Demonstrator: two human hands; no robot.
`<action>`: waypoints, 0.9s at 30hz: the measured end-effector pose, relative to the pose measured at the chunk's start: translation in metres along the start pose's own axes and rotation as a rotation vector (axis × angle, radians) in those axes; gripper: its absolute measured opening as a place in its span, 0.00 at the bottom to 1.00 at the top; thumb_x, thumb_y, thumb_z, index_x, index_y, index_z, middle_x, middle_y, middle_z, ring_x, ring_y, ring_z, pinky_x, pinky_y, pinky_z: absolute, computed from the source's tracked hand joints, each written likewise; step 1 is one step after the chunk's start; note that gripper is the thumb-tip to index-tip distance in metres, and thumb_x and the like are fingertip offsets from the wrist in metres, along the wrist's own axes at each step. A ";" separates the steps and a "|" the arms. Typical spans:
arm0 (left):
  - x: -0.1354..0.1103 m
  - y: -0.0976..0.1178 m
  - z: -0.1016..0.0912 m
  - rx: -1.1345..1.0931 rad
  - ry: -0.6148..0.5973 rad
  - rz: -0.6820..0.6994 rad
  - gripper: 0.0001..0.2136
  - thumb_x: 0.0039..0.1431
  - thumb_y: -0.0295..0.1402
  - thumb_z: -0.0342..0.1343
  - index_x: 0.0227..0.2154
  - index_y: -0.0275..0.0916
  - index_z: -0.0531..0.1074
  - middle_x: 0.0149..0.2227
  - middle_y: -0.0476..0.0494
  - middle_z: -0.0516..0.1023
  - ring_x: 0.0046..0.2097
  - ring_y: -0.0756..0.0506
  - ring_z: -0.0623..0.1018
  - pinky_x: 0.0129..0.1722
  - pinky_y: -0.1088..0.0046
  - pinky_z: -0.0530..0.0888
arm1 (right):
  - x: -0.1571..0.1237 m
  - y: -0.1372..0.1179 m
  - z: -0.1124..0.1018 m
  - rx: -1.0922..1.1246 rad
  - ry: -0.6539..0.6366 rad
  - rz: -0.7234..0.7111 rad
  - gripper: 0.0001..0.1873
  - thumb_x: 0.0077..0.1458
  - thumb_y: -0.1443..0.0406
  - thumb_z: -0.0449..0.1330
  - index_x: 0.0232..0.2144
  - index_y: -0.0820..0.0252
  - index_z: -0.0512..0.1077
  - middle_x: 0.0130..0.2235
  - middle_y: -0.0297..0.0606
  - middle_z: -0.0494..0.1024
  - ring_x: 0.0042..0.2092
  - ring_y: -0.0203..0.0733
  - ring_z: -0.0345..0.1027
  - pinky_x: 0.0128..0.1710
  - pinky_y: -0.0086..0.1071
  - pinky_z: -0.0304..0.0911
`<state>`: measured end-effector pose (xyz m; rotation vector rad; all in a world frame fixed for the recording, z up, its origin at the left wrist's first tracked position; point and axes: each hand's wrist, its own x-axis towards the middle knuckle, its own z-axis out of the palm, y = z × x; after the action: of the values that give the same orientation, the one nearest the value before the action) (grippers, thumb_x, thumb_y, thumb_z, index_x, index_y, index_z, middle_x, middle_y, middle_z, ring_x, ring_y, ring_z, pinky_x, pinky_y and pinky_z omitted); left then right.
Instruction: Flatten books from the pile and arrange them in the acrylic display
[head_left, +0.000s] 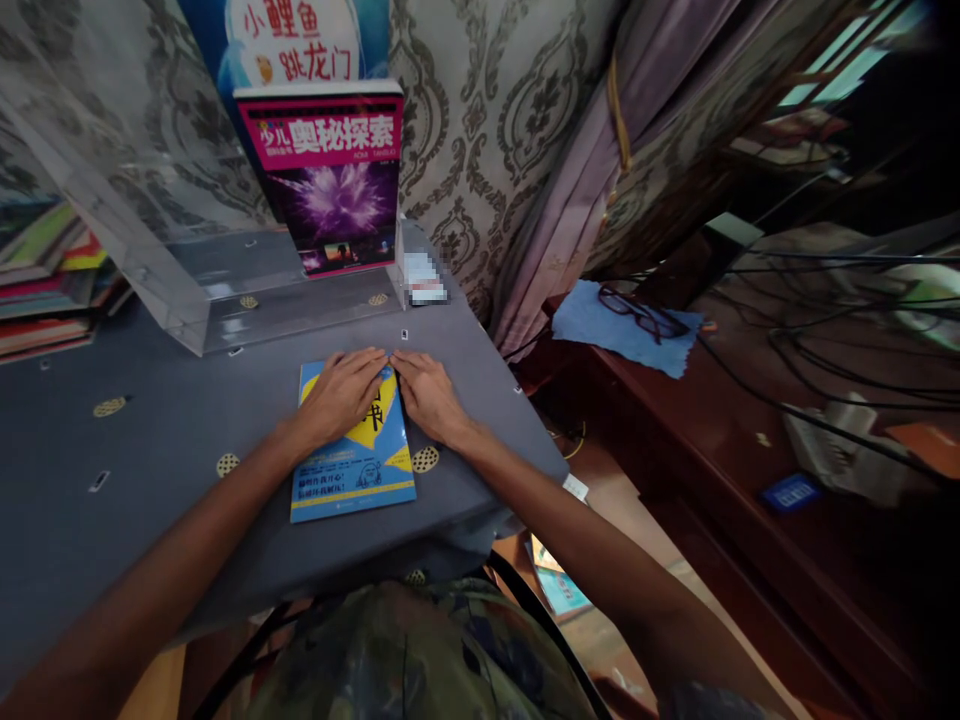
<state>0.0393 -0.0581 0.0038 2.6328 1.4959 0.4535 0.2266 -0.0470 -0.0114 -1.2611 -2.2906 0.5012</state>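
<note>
A blue and yellow book point(352, 485) lies closed on the grey tablecloth in front of me. My left hand point(349, 388) rests across its upper part, fingers stretched out together toward the top right corner, covering some of the cover. At that same corner my right hand point(429, 395) has its fingers bent and drawn together on the book's edge. The fingertips of both hands nearly meet there, and the right hand's palm side is hidden.
Behind the book stands a clear acrylic rack point(281, 318) with a purple and black book point(341, 190) upright in it. A taller blue book point(300, 45) stands behind. Stacked books point(52, 285) lie left. At right, a wooden desk point(622, 400) bears glasses point(641, 312), a blue cloth point(600, 330) and cables.
</note>
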 end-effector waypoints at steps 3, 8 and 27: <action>0.001 -0.001 0.001 0.002 0.008 0.002 0.20 0.69 0.33 0.43 0.59 0.37 0.70 0.62 0.36 0.73 0.63 0.39 0.71 0.65 0.51 0.64 | 0.001 0.002 0.001 -0.003 0.001 -0.008 0.25 0.64 0.72 0.48 0.60 0.65 0.70 0.62 0.49 0.72 0.62 0.51 0.64 0.63 0.49 0.59; -0.002 -0.003 0.000 -0.029 0.008 0.011 0.21 0.70 0.33 0.42 0.60 0.38 0.69 0.63 0.38 0.73 0.66 0.40 0.69 0.65 0.52 0.64 | 0.000 0.005 0.001 0.022 0.003 -0.051 0.27 0.61 0.74 0.48 0.61 0.62 0.69 0.63 0.47 0.71 0.64 0.50 0.63 0.64 0.50 0.59; -0.018 0.003 -0.004 -0.124 -0.020 0.064 0.20 0.71 0.35 0.42 0.59 0.39 0.71 0.64 0.40 0.72 0.67 0.41 0.68 0.67 0.49 0.63 | -0.049 -0.004 -0.008 -0.012 -0.088 -0.144 0.31 0.61 0.74 0.48 0.65 0.56 0.64 0.66 0.44 0.67 0.65 0.50 0.62 0.64 0.52 0.60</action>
<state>0.0321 -0.0754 0.0047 2.5873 1.3351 0.5058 0.2511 -0.0903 -0.0143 -1.0892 -2.4391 0.5018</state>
